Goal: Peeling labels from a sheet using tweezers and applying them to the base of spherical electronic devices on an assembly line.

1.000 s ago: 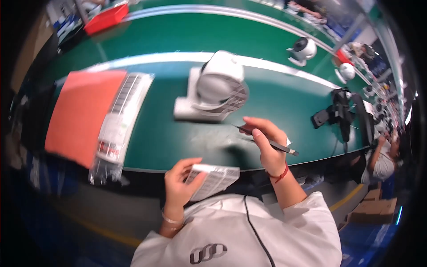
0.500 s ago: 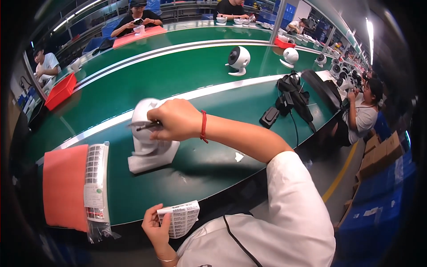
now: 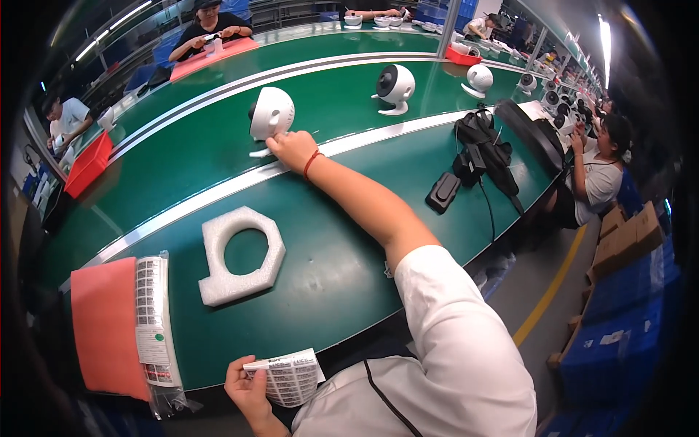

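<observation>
My right hand (image 3: 293,151) reaches over the belt, its fingers closed at the neck of a white, round-headed device (image 3: 275,115) that looks like a small desk fan. Its black front faces left, and its foot is at the belt's near edge. Low in the view, my left hand (image 3: 250,393) grips a folded sheet of labels (image 3: 293,380), printed in small blocks. Between my hands, a white foam block (image 3: 218,285) with a round hole lies on the green table (image 3: 320,280).
An orange-red sheet (image 3: 108,328) and bagged label sheets (image 3: 151,291) lie at left. Similar white devices (image 3: 395,89) stand along the green belt (image 3: 196,156). At right are a black pouch (image 3: 486,149) and a small black box (image 3: 443,192). Other people work around the line; red trays (image 3: 91,162) stand there.
My right hand has carried the white device from the foam block up to the belt, leaving the foam's hole uncovered. My left hand still holds the labels, slightly lower in the view.
</observation>
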### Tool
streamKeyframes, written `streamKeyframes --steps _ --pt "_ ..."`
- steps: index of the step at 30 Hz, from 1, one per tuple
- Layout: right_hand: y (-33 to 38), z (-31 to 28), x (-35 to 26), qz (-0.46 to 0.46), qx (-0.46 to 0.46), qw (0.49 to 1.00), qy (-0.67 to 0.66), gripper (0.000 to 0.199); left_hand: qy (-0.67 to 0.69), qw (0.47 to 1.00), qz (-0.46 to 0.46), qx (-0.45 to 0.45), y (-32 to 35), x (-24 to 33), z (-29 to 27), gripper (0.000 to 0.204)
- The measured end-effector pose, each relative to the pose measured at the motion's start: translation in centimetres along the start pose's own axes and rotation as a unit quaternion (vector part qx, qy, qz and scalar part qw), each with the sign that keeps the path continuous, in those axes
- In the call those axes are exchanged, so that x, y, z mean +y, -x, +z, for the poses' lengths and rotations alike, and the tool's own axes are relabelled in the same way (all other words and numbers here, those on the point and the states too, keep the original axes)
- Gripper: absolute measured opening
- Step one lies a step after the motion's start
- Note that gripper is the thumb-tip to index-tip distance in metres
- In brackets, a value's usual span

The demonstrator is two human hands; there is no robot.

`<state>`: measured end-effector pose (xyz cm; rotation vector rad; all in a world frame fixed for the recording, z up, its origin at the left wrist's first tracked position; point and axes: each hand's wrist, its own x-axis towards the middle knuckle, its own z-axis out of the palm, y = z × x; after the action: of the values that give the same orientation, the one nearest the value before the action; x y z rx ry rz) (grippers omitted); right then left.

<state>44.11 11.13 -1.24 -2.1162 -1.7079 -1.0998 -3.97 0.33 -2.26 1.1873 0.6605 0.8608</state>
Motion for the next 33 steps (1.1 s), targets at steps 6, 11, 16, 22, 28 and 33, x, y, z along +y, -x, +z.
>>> streamKeyframes --steps 6,11,16,22,28,33 --pt "-0.4 -2.4 -1.1 0.106 -0.133 0.979 -0.108 0.046 -0.02 1.0 -0.006 -0.005 0.3 0.3 0.8 0.029" --pt "4.9 -14.1 -6.4 0.051 -0.065 0.907 -0.412 0.027 -0.004 1.0 0.019 0.016 0.1 0.3 2.0 0.029" --pt "10.1 -24.6 -11.2 -0.125 -0.228 0.812 -0.522 0.042 -0.019 0.998 0.062 0.006 -0.1 0.3 3.8 0.022" --pt "10.2 -26.6 -7.0 0.024 -0.321 0.782 -0.534 0.009 -0.161 0.972 0.162 -0.055 0.1 4.0 3.4 0.036" --pt "9.3 -18.2 7.1 0.294 -0.267 0.73 -0.556 0.019 -0.224 0.945 0.228 0.074 2.5 10.3 -3.5 0.028" --pt "10.2 -13.2 8.8 0.128 -0.146 0.96 -0.203 0.038 -0.293 0.795 0.47 0.249 9.1 18.7 -6.8 0.052"
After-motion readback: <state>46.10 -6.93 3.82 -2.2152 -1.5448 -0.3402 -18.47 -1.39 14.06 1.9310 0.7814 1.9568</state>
